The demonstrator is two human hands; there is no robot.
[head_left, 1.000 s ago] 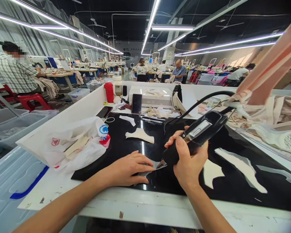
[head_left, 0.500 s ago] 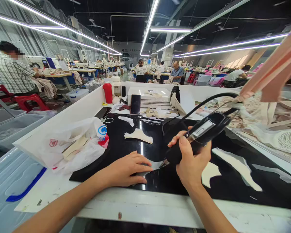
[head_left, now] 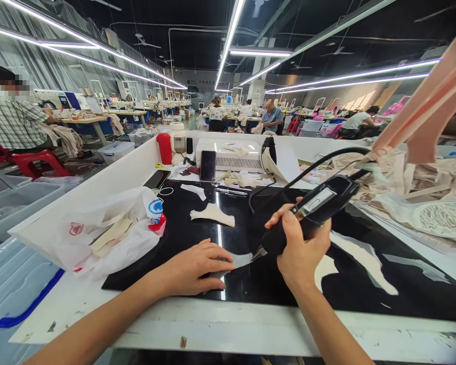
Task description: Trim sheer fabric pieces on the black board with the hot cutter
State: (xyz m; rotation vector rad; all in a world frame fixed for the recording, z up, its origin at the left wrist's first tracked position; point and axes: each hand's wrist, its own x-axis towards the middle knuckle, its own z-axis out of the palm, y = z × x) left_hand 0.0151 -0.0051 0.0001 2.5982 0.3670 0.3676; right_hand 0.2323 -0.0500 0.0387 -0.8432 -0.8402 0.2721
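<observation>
My right hand (head_left: 304, 248) is wrapped round a black corded hand tool (head_left: 314, 207) with a thin metal tip. The tip points down to the left and meets, or nearly meets, the right end of a translucent whitish piece (head_left: 241, 259). Across the left part of that piece lies my left hand (head_left: 197, 266), fingers stretched out and hiding some of it. Both hands are over a glossy black board (head_left: 175, 223). Just beyond them rests a cream curved piece (head_left: 213, 215). Right of my right hand is a longer cream piece on translucent backing (head_left: 365, 261).
A white plastic bag (head_left: 117, 233) holding beige scraps lies on the left. Pink strips (head_left: 414, 121) reach the tool's cord (head_left: 327, 153) from above. At the back stand a phone (head_left: 207, 166), a red flask (head_left: 164, 148) and a white vented box (head_left: 228, 161). Co-workers sit beyond.
The tool's metal tip has turned, showing narrow instead of broad at the translucent piece's right end. My left hand stays flat on the piece. The whole view has shifted slightly.
</observation>
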